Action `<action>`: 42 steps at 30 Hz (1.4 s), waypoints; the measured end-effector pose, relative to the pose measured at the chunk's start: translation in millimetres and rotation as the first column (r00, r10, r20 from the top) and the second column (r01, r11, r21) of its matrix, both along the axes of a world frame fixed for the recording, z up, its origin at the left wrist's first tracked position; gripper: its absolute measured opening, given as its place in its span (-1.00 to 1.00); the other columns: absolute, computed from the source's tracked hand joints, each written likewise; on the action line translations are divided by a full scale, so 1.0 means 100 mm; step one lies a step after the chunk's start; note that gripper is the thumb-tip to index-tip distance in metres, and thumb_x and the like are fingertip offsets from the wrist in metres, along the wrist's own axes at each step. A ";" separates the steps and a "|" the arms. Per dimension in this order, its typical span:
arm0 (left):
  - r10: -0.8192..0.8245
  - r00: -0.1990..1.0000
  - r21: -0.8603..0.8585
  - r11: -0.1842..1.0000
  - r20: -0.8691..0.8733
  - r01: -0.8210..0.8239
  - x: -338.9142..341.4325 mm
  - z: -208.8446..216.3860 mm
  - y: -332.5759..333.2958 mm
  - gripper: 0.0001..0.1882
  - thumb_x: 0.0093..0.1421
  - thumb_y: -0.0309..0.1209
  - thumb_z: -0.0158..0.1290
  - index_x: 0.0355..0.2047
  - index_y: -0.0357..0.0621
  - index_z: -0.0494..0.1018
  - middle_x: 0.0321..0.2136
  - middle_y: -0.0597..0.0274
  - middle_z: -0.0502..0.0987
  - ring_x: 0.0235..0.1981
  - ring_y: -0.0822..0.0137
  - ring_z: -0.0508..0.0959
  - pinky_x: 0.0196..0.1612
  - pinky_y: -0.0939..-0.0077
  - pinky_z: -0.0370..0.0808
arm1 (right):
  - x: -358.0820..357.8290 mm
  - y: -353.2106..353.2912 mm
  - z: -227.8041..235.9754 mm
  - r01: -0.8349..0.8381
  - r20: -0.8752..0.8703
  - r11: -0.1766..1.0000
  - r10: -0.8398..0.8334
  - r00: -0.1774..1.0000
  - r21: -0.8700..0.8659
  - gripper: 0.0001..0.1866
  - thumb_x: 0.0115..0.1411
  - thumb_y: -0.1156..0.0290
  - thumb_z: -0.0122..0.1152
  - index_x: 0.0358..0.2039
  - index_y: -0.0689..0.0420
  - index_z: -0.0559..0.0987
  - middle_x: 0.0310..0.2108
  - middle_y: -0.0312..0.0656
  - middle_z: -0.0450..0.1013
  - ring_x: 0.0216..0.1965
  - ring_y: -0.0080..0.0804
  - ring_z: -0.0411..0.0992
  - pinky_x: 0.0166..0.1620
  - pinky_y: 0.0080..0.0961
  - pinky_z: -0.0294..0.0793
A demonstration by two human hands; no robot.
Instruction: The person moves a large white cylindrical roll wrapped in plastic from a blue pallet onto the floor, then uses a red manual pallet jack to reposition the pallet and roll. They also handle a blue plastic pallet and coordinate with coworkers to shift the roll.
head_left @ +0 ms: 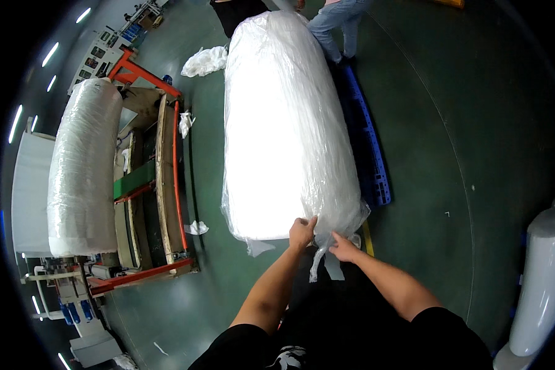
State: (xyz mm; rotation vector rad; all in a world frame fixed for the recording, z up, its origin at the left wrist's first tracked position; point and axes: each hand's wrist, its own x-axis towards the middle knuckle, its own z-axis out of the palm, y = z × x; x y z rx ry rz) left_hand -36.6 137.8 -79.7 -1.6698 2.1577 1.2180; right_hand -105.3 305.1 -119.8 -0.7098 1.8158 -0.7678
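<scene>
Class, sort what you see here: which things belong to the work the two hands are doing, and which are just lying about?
In the work:
left hand and right hand, both at the film
clear film, bunched at the near end
large white bundle

Lying about:
crumpled white heap, upper left of the bundle
small white scrap
wrapped roll, far left

The big, fat white bundle (271, 135) lies long ways, with a blue pallet (379, 169) showing along its right side. Shiny, wrinkly clear plastic (336, 200) covers it, bunched up at the near end.
</scene>
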 end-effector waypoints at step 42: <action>-0.198 0.977 0.007 0.980 0.077 0.198 0.18 -0.04 -0.20 -0.57 0.06 -0.07 -0.02 -0.33 -0.24 0.46 -0.31 -0.08 0.50 -0.19 0.03 0.47 -0.10 0.27 0.37 | -0.81 1.79 -0.55 0.275 -0.243 0.882 -0.191 0.951 0.382 -0.81 -0.02 0.35 0.13 -0.41 0.19 0.47 -0.55 -0.15 0.47 -0.49 -0.36 0.47 -0.40 -0.45 0.44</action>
